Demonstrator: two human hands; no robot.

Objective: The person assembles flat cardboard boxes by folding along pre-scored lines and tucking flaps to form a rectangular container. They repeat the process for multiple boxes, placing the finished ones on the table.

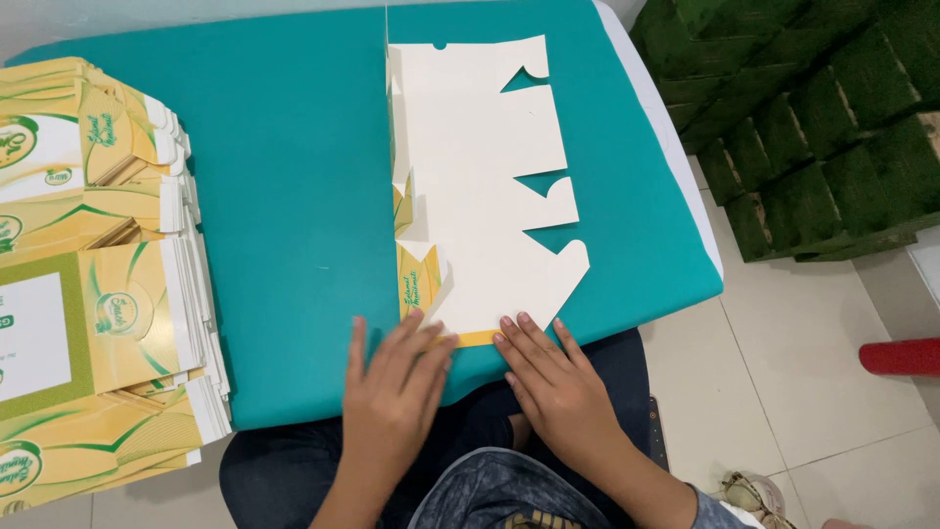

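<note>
A flat unfolded carton blank lies white side up on the teal table, its cut flaps pointing right. Along its left edge, flaps stand folded up and show yellow print. My left hand lies flat with fingers spread, its fingertips pressing the near left corner of the blank by the yellow folded flap. My right hand rests palm down beside it, fingertips touching the blank's near edge. Neither hand grips anything.
A thick stack of flat yellow and green printed cartons covers the table's left side. Dark green blocks are piled on the tiled floor at the right. A red object lies at the right edge. My knees are under the table's near edge.
</note>
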